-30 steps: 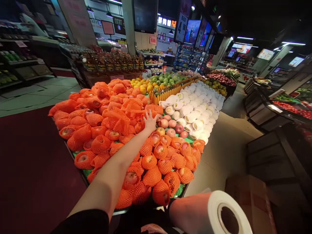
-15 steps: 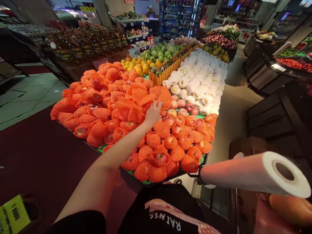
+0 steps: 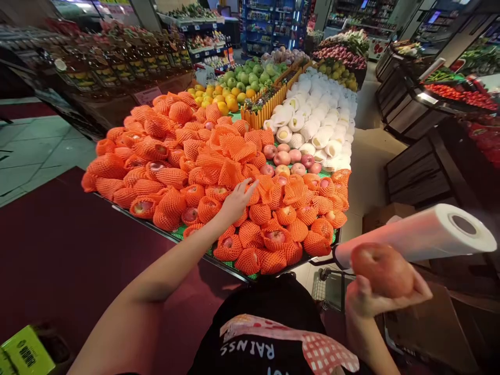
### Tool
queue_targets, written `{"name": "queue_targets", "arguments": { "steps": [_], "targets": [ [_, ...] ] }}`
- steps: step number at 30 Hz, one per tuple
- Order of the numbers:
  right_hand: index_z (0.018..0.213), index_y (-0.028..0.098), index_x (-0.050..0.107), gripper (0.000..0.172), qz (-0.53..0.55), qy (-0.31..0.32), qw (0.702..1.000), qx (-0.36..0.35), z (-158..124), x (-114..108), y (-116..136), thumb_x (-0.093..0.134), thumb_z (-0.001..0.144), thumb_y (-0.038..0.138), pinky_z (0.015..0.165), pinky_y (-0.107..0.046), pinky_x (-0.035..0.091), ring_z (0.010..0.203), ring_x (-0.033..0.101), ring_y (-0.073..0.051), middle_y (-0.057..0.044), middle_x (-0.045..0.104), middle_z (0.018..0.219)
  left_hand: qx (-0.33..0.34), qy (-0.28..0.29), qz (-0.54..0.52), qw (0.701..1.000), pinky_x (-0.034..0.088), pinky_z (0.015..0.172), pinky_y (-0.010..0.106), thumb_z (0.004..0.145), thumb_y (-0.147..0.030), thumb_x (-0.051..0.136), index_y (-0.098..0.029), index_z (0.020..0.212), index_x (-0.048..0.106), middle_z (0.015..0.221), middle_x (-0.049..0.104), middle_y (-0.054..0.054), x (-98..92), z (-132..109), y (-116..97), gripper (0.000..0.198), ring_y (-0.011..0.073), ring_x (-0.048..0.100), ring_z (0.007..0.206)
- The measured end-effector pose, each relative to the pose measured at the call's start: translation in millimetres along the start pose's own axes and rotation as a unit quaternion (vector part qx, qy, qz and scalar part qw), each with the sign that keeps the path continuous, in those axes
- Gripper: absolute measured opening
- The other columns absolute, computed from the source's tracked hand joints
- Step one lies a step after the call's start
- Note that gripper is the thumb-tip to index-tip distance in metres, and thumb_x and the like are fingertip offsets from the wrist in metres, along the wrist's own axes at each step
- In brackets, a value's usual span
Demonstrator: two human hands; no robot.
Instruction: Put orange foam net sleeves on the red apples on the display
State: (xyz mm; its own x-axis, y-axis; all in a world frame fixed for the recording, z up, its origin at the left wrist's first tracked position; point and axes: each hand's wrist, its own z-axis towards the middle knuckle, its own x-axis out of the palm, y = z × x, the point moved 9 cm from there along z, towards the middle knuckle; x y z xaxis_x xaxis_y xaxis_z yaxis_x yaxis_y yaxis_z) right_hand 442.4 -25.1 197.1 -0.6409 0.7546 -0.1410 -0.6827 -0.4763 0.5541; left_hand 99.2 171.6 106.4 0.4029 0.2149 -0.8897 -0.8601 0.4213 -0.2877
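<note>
My left hand (image 3: 235, 200) reaches out over a heap of apples in orange foam nets (image 3: 203, 166) on a market display stand (image 3: 156, 232). Its fingers are spread and rest on the nets near the middle of the heap. My right hand (image 3: 375, 299) is low at the right and holds a bare reddish apple (image 3: 382, 270) in its fingers. A few bare apples (image 3: 289, 159) lie at the far side of the netted ones.
A roll of clear plastic bags (image 3: 422, 234) juts out beside my right hand. White-netted fruit (image 3: 320, 120), oranges (image 3: 219, 99) and green apples (image 3: 246, 78) fill the stand farther back. Dark crates (image 3: 425, 172) and a cardboard box (image 3: 429, 323) stand to the right.
My left hand has drawn back toward me across the netted apples. My right hand has risen into view holding a bare apple. The view has tilted down.
</note>
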Motion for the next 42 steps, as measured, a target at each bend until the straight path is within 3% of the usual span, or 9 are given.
{"name": "queue_targets", "arguments": {
  "steps": [2,10,17,22,26,30,35,38,42],
  "targets": [
    [0.133,0.032,0.052,0.085,0.011,0.014,0.998,-0.066,-6,20,21,0.091,0.060,0.052,0.093,-0.057,0.052,0.106,0.063,-0.036,-0.009,0.058,0.119,-0.051,-0.007,0.002,0.999,0.058,0.084,0.039,0.081,0.004,0.038,-0.014,0.135,0.057,0.143,0.056,0.019,-9.5,-9,12,0.060,0.0332,0.058,0.125],
    [0.126,0.025,0.060,0.060,-0.118,0.448,0.883,-0.069,-30,200,1,0.083,0.074,0.043,0.091,-0.046,0.052,0.109,0.061,-0.032,-0.011,0.065,0.122,-0.256,-0.297,-0.150,0.908,0.053,0.083,0.035,0.080,-0.016,0.055,-0.018,0.103,0.062,0.100,0.070,0.008,-70.7,-87,51,0.024,0.0260,0.068,0.096],
    [0.138,0.021,0.056,0.069,-0.241,0.640,0.714,-0.150,-73,281,-20,0.082,0.075,0.031,0.093,-0.048,0.047,0.115,0.052,-0.037,-0.017,0.062,0.125,-0.339,-0.291,-0.244,0.861,0.048,0.076,0.030,0.071,-0.018,0.057,-0.021,0.084,0.055,0.082,0.062,0.001,-43.3,-132,46,0.014,0.0201,0.060,0.080],
    [0.150,0.021,0.042,0.080,-0.132,0.685,0.706,-0.125,-83,285,-25,0.078,0.079,0.027,0.106,-0.051,0.043,0.127,0.050,-0.035,-0.016,0.052,0.145,-0.320,-0.225,-0.348,0.852,0.046,0.076,0.028,0.067,-0.017,0.050,-0.022,0.074,0.050,0.078,0.055,-0.001,-16.2,-131,28,0.009,0.0183,0.056,0.080],
    [0.137,0.021,0.056,0.055,0.016,0.587,0.808,-0.051,-55,260,-6,0.073,0.086,0.034,0.111,-0.051,0.040,0.131,0.051,-0.033,-0.015,0.058,0.141,-0.311,-0.195,-0.398,0.841,0.045,0.075,0.028,0.067,-0.018,0.051,-0.023,0.076,0.050,0.079,0.056,-0.001,-9.5,-126,8,0.011,0.0181,0.055,0.078],
    [0.107,0.026,0.069,0.018,0.137,0.446,0.882,0.057,-35,215,21,0.060,0.097,0.037,0.093,-0.042,0.051,0.101,0.067,-0.025,-0.007,0.073,0.107,-0.310,-0.177,-0.396,0.846,0.044,0.070,0.028,0.069,-0.022,0.054,-0.023,0.075,0.051,0.073,0.055,-0.002,-8.0,-118,-3,0.007,0.0180,0.052,0.070],
    [0.122,0.027,0.065,0.060,0.163,0.500,0.842,0.117,-59,199,36,0.088,0.070,0.043,0.091,-0.043,0.053,0.105,0.066,-0.029,-0.010,0.070,0.122,-0.297,-0.165,-0.437,0.833,0.049,0.078,0.033,0.073,-0.023,0.057,-0.022,0.084,0.063,0.082,0.067,0.002,-0.1,-107,-11,0.013,0.0224,0.060,0.080],
    [0.099,0.025,0.072,0.031,0.202,0.492,0.824,0.194,-65,195,21,0.079,0.080,0.048,0.093,-0.045,0.052,0.097,0.067,-0.027,-0.008,0.074,0.102,-0.252,-0.109,-0.512,0.814,0.049,0.071,0.030,0.072,-0.022,0.059,-0.022,0.076,0.064,0.075,0.065,0.000,9.3,-94,-21,0.006,0.0197,0.058,0.074],
    [0.094,0.027,0.069,0.034,0.330,0.386,0.759,0.408,-67,184,-13,0.069,0.084,0.060,0.091,-0.042,0.055,0.096,0.068,-0.025,-0.005,0.074,0.098,-0.249,-0.048,-0.619,0.744,0.047,0.068,0.028,0.067,-0.024,0.064,-0.020,0.071,0.064,0.071,0.062,-0.002,24.3,-87,-18,0.006,0.0165,0.056,0.068]
  ]
}}
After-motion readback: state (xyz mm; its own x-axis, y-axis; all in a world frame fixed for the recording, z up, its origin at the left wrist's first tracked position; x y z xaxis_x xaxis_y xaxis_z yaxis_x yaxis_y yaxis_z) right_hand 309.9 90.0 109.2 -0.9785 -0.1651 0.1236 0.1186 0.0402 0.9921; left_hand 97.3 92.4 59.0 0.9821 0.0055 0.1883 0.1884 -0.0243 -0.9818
